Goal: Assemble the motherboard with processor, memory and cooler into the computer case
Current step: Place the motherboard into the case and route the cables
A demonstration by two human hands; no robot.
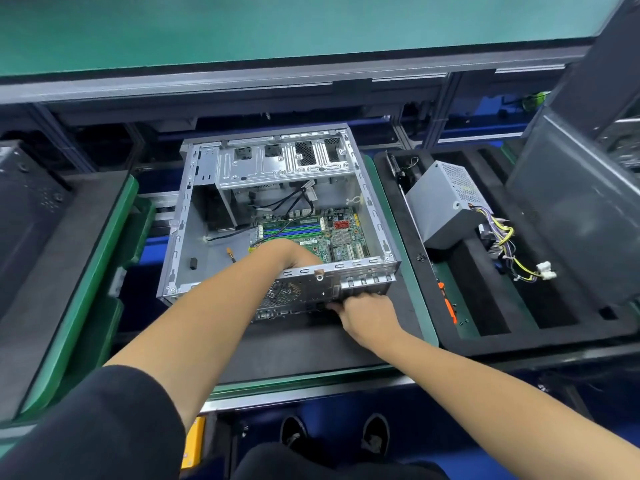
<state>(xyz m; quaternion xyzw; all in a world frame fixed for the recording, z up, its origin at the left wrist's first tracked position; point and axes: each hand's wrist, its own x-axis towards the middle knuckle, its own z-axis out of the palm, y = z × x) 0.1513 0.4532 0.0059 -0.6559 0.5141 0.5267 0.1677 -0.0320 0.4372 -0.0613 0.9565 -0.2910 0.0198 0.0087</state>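
Observation:
An open silver computer case point(194, 209) lies on a black mat in the middle of the head view. The green motherboard point(346, 233), with memory slots and a small heatsink, sits inside it at the near right. My left hand point(294, 252) reaches over the near wall onto the board's near edge, and that wall hides its fingers. My right hand point(367, 310) is outside the case at its rear panel point(301, 296), fingers curled against the panel near the port openings. Black cables point(294, 202) hang loose above the board.
A grey power supply point(446, 199) with a bundle of coloured wires point(512, 251) rests in a black foam tray point(485, 327) to the right. A grey side panel point(571, 209) leans beyond it. An orange-handled tool point(448, 303) lies by the tray's left rim. A dark tray point(31, 202) stands left.

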